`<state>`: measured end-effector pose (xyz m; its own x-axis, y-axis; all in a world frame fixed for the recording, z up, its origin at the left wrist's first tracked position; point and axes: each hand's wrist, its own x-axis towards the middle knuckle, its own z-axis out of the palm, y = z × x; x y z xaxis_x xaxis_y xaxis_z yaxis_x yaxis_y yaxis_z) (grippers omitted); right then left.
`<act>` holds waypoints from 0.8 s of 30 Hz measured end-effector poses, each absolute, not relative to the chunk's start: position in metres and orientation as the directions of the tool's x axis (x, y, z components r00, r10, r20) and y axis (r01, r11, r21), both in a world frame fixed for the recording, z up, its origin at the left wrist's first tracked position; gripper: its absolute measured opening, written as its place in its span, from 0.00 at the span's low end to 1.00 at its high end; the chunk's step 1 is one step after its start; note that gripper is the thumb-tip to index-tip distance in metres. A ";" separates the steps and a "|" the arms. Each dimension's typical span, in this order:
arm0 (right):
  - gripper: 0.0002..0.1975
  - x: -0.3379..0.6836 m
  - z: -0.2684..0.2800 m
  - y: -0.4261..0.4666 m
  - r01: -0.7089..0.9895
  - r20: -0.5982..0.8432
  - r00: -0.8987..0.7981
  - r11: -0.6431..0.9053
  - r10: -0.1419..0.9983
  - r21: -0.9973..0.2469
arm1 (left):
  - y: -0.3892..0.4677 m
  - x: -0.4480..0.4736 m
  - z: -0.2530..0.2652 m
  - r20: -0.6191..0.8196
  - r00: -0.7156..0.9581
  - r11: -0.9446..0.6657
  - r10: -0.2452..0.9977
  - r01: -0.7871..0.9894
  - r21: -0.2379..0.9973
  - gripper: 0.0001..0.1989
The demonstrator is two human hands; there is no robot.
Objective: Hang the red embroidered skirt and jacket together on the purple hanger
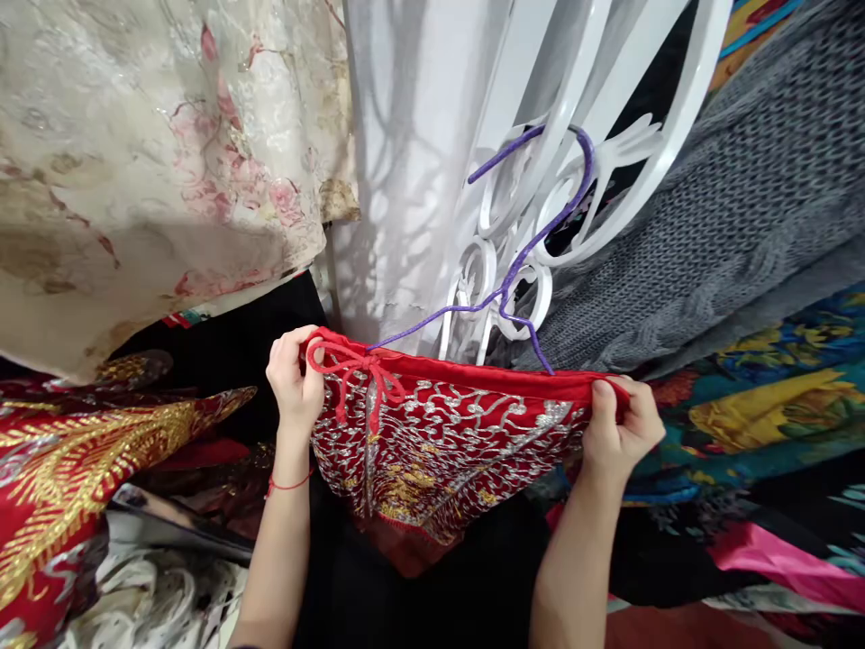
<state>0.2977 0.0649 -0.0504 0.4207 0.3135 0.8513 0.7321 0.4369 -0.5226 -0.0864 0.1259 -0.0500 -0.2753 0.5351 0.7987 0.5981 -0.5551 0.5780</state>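
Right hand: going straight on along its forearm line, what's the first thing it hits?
Probably the grey knit cloth, beyond the right hand, which grips the red garment. Only one view, so how far off the cloth sits is unclear.

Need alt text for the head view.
Left hand and right hand grip opposite ends of a red waistband on a silver-embroidered garment. A purple hanger extends above it near white scrollwork; gray knit fabric is at right.

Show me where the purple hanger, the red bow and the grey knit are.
Purple hanger (519,263): head view, on the shaft below its hook.
Red bow (370,362): head view, on its knot.
Grey knit (736,194): head view, on its textured cloth.
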 end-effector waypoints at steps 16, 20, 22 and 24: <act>0.12 0.324 -0.046 0.064 0.744 0.900 0.224 0.531 0.375 -0.406 | 0.076 -0.061 -0.028 0.789 -0.244 -0.422 0.564 0.736 0.529 0.24; 0.15 0.268 -0.012 0.036 0.862 0.958 0.264 0.420 0.108 -0.285 | 0.043 -0.064 -0.041 0.735 -0.292 -0.455 0.612 0.631 0.629 0.24; 0.15 0.215 0.004 0.017 0.811 0.982 0.189 0.567 -0.021 -0.144 | 0.020 -0.066 -0.056 0.648 -0.364 -0.430 0.669 0.521 0.737 0.22; 0.15 0.145 0.015 -0.003 0.615 0.976 -0.020 0.772 0.217 -0.159 | -0.003 -0.067 -0.074 0.501 -0.452 -0.341 0.738 0.391 0.855 0.19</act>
<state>0.1453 -0.0031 0.0151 -0.0196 0.2165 0.9761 0.6154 0.7720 -0.1589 -0.0667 -0.0027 -0.0744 -0.4517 0.7380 0.5013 0.3910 -0.3413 0.8548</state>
